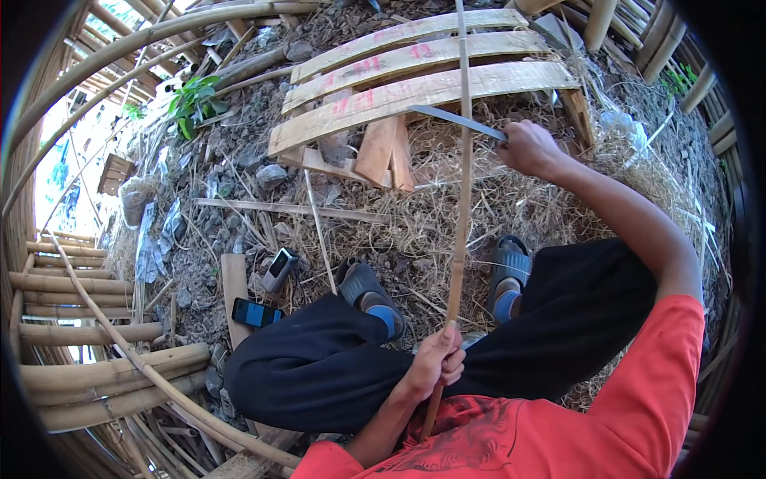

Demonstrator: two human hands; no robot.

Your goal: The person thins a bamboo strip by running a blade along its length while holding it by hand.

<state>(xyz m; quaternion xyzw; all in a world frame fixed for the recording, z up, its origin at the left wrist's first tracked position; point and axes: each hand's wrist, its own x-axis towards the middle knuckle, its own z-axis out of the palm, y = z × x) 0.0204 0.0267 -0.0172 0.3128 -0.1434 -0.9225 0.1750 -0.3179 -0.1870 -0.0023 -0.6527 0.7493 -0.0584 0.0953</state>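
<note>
A long thin bamboo strip (461,215) runs from near my chest away from me, over a low slatted wooden bench (367,100). My left hand (436,356) is wrapped round its near end, close to my lap. In my right hand (530,148), at the bench's right front, is a knife (455,118). Its flat grey blade points left and crosses the strip just short of the front slat; whether the edge touches the strip I cannot tell. The handle is hidden inside my closed fingers.
Bamboo shavings (519,203) and stones cover the ground around my sandalled feet. A phone (257,313) and a small grey box-shaped device (279,270) lie by my left knee. Bamboo poles (88,331) line the left side, with a green plant (194,104) at the far left.
</note>
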